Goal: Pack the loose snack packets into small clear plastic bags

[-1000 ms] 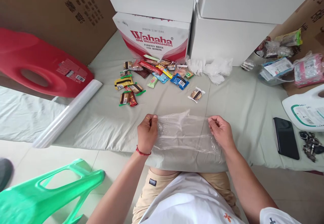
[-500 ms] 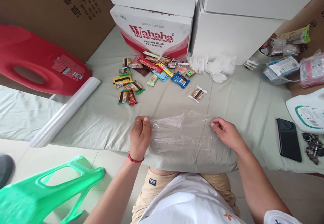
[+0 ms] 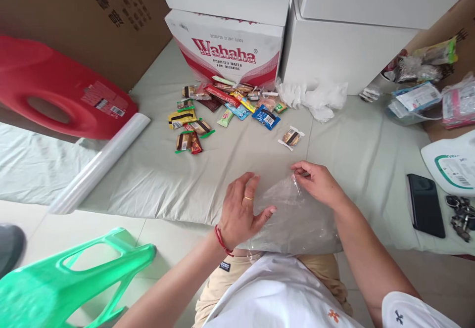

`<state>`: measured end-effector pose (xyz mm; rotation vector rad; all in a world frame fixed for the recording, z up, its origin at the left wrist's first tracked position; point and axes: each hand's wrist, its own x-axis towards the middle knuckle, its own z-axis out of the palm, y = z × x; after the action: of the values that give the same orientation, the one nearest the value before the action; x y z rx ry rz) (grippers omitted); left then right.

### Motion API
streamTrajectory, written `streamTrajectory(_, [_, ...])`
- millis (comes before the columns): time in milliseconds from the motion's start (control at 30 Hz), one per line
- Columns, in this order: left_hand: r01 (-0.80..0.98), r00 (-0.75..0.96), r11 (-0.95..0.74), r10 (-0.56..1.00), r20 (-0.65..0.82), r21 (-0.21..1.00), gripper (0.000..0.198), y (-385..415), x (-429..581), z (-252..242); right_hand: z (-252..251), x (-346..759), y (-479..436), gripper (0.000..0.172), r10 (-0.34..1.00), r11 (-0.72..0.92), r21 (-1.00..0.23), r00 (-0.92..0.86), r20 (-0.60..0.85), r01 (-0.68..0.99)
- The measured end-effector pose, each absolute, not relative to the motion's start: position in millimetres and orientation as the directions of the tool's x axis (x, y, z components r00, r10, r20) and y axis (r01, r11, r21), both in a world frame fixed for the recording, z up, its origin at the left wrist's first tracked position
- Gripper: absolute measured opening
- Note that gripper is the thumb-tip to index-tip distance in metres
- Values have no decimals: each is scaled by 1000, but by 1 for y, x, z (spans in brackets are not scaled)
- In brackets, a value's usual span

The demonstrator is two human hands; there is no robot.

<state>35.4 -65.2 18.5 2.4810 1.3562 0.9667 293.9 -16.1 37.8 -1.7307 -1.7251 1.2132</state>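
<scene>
A clear plastic bag [image 3: 297, 214] hangs over the front edge of the cloth-covered surface, close to my lap. My right hand [image 3: 315, 182] pinches its upper edge between thumb and fingers. To the left of it is my left hand [image 3: 241, 209], with thumb and fingers spread apart and nothing gripped; its thumb is over or beside the bag, and I cannot tell whether they touch. Beyond both hands lies a single wrapped biscuit [image 3: 291, 137]. A pile of wrapped snacks [image 3: 237, 100] is spread farther back, a blue packet [image 3: 265, 117] at its right side.
A Wahaha carton [image 3: 226, 46] stands behind the snacks, beside crumpled clear plastic [image 3: 322, 98]. Left are a plastic film roll [image 3: 100, 162], a red jug [image 3: 70, 90] and a green stool [image 3: 92, 273]. Right lie a phone [image 3: 425, 205], keys [image 3: 461, 216] and a white bottle [image 3: 451, 164].
My left hand has let go of the bag's left side and moved right with fingers opened. My right hand has shifted slightly left and up, and the bag is no longer stretched flat.
</scene>
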Motion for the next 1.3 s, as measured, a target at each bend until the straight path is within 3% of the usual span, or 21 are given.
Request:
streamTrajectory(100, [715, 289, -453, 885, 365, 533, 68, -71, 47, 8, 32, 291, -14, 27, 963, -158, -812, -94, -253, 561])
streamTrajectory(200, [664, 166, -198, 979, 116, 721, 33, -64, 50, 8, 28, 293, -10, 28, 970, -158, -839, -78, -231, 521])
streamTrajectory(300, [546, 84, 40, 991, -103, 837, 39, -46, 45, 12, 27, 297, -3, 32, 972, -171, -861, -63, -228, 478])
streamTrajectory(367, [508, 16, 99, 992, -124, 856, 40, -32, 39, 13, 26, 300, 3, 33, 974, -170, -866, -56, -221, 470])
streamTrajectory(533, [561, -109, 103, 993, -49, 822, 42, -5, 27, 13, 18, 303, 18, 28, 998, -56, -859, -4, -67, 509])
streamTrajectory(700, [686, -106, 80, 994, -9, 724, 40, 17, 22, 9, 4, 309, 37, 26, 997, -62, -831, 75, -24, 552])
streamTrajectory(767, [754, -92, 75, 996, -9, 653, 39, 24, 23, 7, 7, 311, 43, 23, 997, -6, -765, 67, 49, 644])
streamTrajectory(867, [833, -80, 86, 996, -36, 547, 38, 32, 27, 7, 30, 309, 39, 22, 959, 101, -581, 75, 272, 808])
streamTrajectory(967, [866, -69, 93, 995, -67, 492, 38, 36, 29, 8, 64, 293, 13, 23, 899, 225, -459, -1, 437, 860])
streamTrajectory(1067, [878, -64, 93, 995, -77, 469, 37, 38, 30, 9, 76, 262, -27, 21, 855, 511, -428, -390, 342, 745])
streamTrajectory(1133, [878, -71, 104, 994, -89, 468, 37, 38, 30, 10, 63, 241, -53, 32, 763, 631, -439, -612, 206, 639])
streamTrajectory(1233, [868, -92, 122, 992, -84, 482, 26, 35, 30, 9, 30, 217, -82, 52, 721, 638, -442, -691, 56, 630])
streamTrajectory(1300, [873, -111, 90, 994, 16, 479, 26, 31, 29, 8, 13, 208, -94, 57, 724, 616, -457, -689, 8, 642])
